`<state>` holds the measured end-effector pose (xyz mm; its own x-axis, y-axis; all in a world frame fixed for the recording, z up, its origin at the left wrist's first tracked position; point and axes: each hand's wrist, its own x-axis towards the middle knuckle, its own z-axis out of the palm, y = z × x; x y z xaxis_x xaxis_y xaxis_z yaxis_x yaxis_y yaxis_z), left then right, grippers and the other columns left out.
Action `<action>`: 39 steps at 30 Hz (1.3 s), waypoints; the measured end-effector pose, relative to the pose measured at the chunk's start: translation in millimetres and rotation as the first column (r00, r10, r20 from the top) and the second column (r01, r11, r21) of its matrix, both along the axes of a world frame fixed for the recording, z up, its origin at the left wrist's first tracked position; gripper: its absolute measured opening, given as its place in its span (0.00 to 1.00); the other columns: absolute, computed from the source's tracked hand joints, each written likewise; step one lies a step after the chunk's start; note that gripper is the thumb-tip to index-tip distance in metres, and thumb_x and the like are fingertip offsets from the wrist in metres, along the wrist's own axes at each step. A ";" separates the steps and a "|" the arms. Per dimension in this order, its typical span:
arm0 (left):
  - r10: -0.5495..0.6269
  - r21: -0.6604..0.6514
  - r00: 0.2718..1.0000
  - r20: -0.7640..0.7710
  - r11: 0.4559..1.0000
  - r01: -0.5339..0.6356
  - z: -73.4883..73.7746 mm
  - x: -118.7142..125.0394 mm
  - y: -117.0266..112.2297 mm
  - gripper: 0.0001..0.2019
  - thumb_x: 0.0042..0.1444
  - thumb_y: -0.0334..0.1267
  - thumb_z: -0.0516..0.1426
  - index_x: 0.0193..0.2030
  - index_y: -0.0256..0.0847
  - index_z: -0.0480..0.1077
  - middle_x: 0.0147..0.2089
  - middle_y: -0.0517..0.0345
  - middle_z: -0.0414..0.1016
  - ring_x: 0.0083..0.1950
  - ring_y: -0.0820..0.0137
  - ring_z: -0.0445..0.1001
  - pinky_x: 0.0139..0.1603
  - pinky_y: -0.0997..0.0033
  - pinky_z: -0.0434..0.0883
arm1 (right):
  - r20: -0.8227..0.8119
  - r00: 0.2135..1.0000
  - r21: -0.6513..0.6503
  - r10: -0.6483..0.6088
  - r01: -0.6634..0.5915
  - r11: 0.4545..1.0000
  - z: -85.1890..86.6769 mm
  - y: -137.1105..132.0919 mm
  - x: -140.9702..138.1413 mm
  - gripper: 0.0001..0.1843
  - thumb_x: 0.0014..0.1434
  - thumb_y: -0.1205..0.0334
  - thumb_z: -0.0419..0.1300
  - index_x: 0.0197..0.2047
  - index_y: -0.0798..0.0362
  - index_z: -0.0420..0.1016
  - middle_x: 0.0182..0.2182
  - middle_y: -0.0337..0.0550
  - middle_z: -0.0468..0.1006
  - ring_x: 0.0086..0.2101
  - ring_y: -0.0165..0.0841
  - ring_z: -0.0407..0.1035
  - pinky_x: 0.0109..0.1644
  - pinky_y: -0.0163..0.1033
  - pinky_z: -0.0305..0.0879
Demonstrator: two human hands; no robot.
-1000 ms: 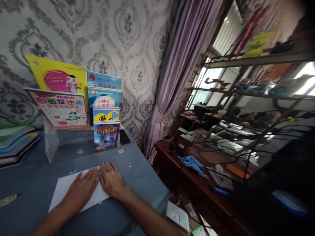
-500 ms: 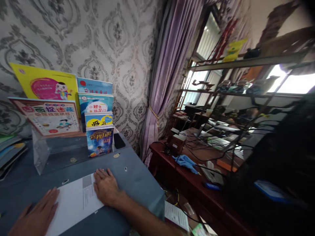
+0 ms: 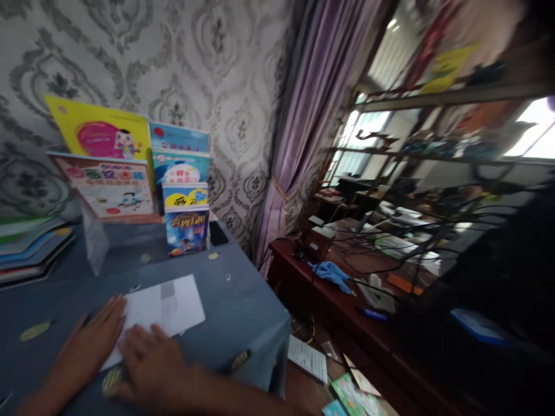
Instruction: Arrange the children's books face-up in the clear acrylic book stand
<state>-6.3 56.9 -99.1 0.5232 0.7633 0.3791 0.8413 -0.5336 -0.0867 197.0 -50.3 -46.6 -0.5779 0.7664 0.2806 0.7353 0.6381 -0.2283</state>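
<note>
A white sheet of paper [image 3: 184,300] with a grey printed block lies on the grey-blue tablecloth [image 3: 234,312]. My left hand [image 3: 96,335] rests along the paper's left edge, fingers stretched out flat. Over the paper's lower edge lies my right hand [image 3: 151,361], its fingers extended and its thumb apart, slightly blurred. Neither hand grips anything. Part of the paper is hidden under the hands.
Behind the paper, a clear stand holds several children's books [image 3: 186,231]. A stack of books [image 3: 32,248] lies at the left, and a black phone [image 3: 218,233] beside the stand. To the right is a dark red desk [image 3: 303,266] with cables and a blue cloth [image 3: 330,274].
My right hand has moved from the paper's right end down and left, close to my left hand. The paper's right end is now uncovered. The view has shifted a little.
</note>
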 end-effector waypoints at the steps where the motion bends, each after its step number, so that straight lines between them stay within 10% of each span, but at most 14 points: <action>1: 0.043 -0.031 0.999 -0.022 0.999 -0.043 11.3 4.5 -6.0 0.28 0.64 0.37 0.39 0.62 0.34 0.70 0.66 0.38 0.69 0.67 0.50 0.69 0.58 0.43 0.70 | -0.003 1.000 -0.030 -0.007 0.007 1.000 2.4 -2.6 5.4 0.35 0.71 0.44 0.49 0.70 0.61 0.56 0.67 0.55 0.65 0.69 0.40 0.53 0.72 0.50 0.53; 14: 0.159 -0.263 0.983 -0.092 0.948 -0.178 65.3 31.0 -30.2 0.25 0.68 0.31 0.40 0.68 0.34 0.62 0.72 0.37 0.60 0.73 0.54 0.59 0.68 0.38 0.58 | 0.056 0.958 0.005 -0.282 0.282 0.959 -16.5 -1.5 121.1 0.30 0.72 0.51 0.46 0.70 0.60 0.61 0.68 0.58 0.63 0.68 0.45 0.56 0.70 0.57 0.57; 23: -0.242 -0.288 0.970 -0.004 0.929 0.230 53.9 107.0 -101.0 0.26 0.74 0.47 0.39 0.72 0.37 0.55 0.74 0.47 0.57 0.76 0.65 0.53 0.74 0.52 0.51 | 0.038 0.962 0.093 -0.270 0.265 0.960 -32.4 3.1 122.8 0.30 0.72 0.50 0.44 0.69 0.59 0.63 0.66 0.57 0.66 0.66 0.45 0.59 0.68 0.56 0.60; 32: 0.004 -0.342 0.999 -0.051 0.940 -0.022 62.0 14.5 -112.4 0.26 0.74 0.46 0.39 0.73 0.40 0.54 0.74 0.46 0.56 0.76 0.62 0.53 0.72 0.50 0.55 | 0.030 0.962 0.099 -0.272 0.267 0.958 -32.6 2.4 122.2 0.32 0.72 0.48 0.43 0.69 0.59 0.62 0.67 0.57 0.65 0.66 0.45 0.59 0.68 0.56 0.58; 39: 0.032 -0.415 0.998 -0.052 0.908 -0.050 79.2 6.7 -105.7 0.20 0.71 0.43 0.47 0.65 0.39 0.64 0.73 0.44 0.60 0.74 0.58 0.57 0.70 0.46 0.58 | 0.066 0.965 0.076 -0.254 0.248 0.966 -26.7 3.7 121.2 0.30 0.72 0.51 0.44 0.71 0.57 0.60 0.69 0.56 0.61 0.68 0.46 0.55 0.69 0.58 0.55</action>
<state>0.4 -48.8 -19.9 0.4967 0.8679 0.0004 0.8636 -0.4943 0.0994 318.2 -46.5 -73.3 -0.3905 0.8706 0.2992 0.8871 0.4427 -0.1303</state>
